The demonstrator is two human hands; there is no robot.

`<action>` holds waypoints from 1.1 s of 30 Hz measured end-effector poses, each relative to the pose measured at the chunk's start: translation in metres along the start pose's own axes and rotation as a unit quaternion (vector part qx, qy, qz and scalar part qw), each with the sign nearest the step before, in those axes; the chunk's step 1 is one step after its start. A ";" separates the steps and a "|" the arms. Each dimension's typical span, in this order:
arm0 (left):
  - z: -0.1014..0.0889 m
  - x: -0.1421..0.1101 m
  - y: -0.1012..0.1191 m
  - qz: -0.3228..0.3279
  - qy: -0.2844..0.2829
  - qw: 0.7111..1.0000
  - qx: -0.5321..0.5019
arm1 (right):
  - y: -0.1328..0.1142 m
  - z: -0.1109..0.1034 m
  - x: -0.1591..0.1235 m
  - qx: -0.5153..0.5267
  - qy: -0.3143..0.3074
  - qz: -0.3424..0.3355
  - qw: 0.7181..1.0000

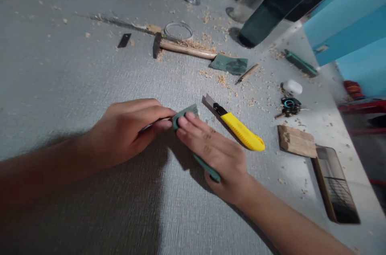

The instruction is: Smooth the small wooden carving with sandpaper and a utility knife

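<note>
My left hand (126, 132) is closed in a pinch on a thin small piece that pokes under a green sheet of sandpaper (184, 113); I cannot make the piece out. My right hand (211, 150) lies on top of that green sheet with its fingers stretched flat, pressing it to the grey table (60, 86). The sheet's lower corner (211, 174) sticks out under my palm. A yellow utility knife (238, 126) with its blade out lies just right of my right hand.
A wooden-handled hammer (183, 48), a second green sandpaper piece (229, 63), a small wooden stick (247, 73), a metal ring (178, 29), keys (289, 106), a wood block (297, 141), a phone (336, 182) and bottles (271, 6) lie farther off. Wood shavings are scattered around.
</note>
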State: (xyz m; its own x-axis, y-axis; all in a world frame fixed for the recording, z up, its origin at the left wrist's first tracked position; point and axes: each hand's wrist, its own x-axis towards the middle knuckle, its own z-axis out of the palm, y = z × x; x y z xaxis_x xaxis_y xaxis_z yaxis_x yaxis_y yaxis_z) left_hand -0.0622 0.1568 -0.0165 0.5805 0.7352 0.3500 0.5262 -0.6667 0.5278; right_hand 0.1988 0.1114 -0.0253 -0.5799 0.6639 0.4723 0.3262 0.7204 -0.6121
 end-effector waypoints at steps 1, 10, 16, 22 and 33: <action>0.000 0.000 0.000 -0.001 0.000 1.000 0.003 | 0.000 0.000 0.000 -0.005 0.015 0.023 1.000; 0.000 0.000 0.000 0.001 -0.006 1.000 -0.007 | 0.000 -0.001 0.003 0.007 0.013 0.014 1.000; 0.001 0.001 0.002 0.018 0.015 0.999 -0.030 | 0.003 0.001 0.002 0.000 0.047 0.065 0.997; 0.001 0.000 0.003 0.006 0.002 1.000 -0.009 | 0.006 0.002 0.004 0.017 0.042 0.082 0.996; 0.006 -0.007 0.000 0.027 -0.022 0.999 0.033 | 0.008 0.002 0.004 0.023 0.006 0.083 0.996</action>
State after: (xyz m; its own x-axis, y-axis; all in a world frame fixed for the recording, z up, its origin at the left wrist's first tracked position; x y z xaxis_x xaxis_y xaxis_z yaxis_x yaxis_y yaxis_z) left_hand -0.0626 0.1512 -0.0233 0.6350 0.6934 0.3405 0.5327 -0.7123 0.4570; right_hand 0.1982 0.1196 -0.0297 -0.5110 0.7760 0.3698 0.3819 0.5903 -0.7111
